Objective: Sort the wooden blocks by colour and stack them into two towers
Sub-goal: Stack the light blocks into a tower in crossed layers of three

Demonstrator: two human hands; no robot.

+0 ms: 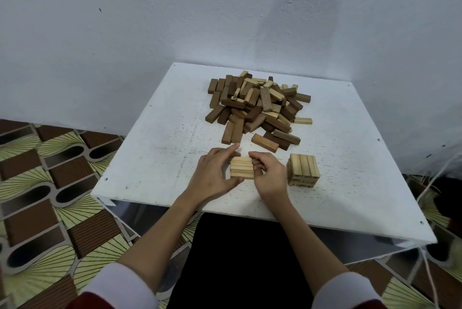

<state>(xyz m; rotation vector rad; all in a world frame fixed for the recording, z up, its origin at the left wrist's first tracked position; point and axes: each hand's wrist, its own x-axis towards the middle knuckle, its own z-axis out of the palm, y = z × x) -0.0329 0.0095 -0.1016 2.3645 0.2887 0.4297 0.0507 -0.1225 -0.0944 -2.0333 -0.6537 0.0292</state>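
Observation:
A loose heap of dark and light wooden blocks lies toward the back of the white table. Near the front, a small group of light blocks lies side by side between my hands. My left hand grips its left end, thumb at the front and index finger along the back. My right hand holds its right end with curled fingers. To the right stands a short stack of light blocks, apart from both hands.
The table stands against a pale wall. Patterned flooring lies to the left, and thin cords hang off the table's right side. Bare tabletop shows on the left and the far right.

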